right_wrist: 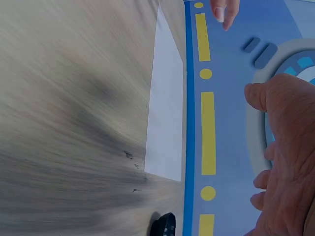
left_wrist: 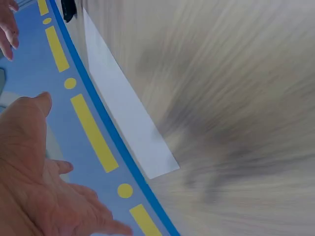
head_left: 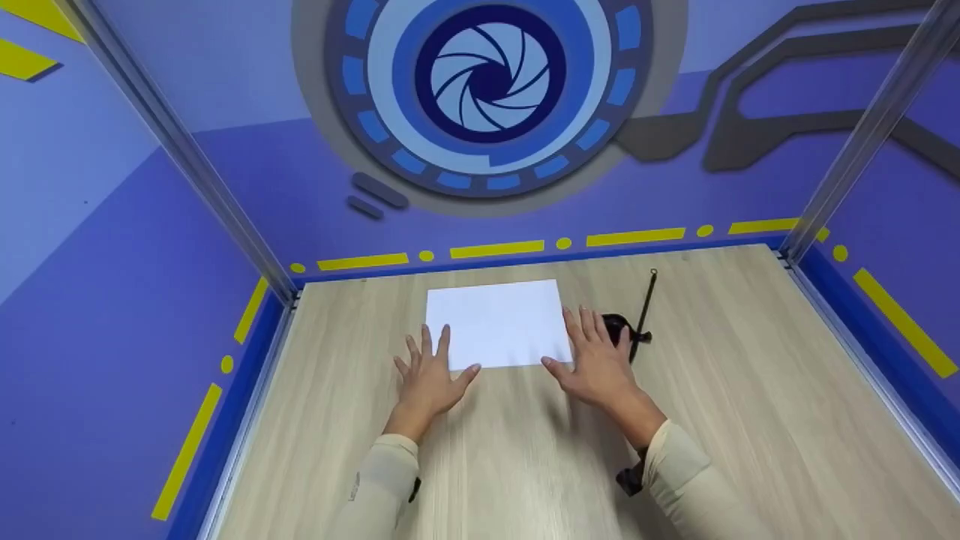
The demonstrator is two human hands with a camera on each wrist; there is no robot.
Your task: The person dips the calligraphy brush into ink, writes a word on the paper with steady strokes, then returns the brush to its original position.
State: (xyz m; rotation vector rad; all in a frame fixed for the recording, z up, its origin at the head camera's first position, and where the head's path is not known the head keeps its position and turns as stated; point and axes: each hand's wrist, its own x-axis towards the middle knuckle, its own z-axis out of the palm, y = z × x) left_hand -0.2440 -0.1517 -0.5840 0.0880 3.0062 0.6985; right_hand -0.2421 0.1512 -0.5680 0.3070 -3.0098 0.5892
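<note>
A blank white sheet of paper [head_left: 495, 322] lies flat on the wooden-grained table. Over its near left corner my left hand [head_left: 429, 381] is spread, fingers extended; the left wrist view shows this hand [left_wrist: 54, 182] raised above the table. My right hand [head_left: 596, 364] hovers likewise by the sheet's right edge, its fingers spread and holding nothing. Partly hidden behind the right fingers is a black rounded object [head_left: 615, 327], beside a thin black rod [head_left: 648, 300] with a small ring at its end. In the right wrist view a glossy black end [right_wrist: 164, 225] shows beyond the paper [right_wrist: 166, 108].
The table [head_left: 337, 330] is enclosed by blue-purple printed panels [head_left: 247, 180] at the back and both sides. Metal posts [head_left: 187, 150] stand at the rear corners. Dark bands with black attachments [head_left: 631, 480] sit at the wrists.
</note>
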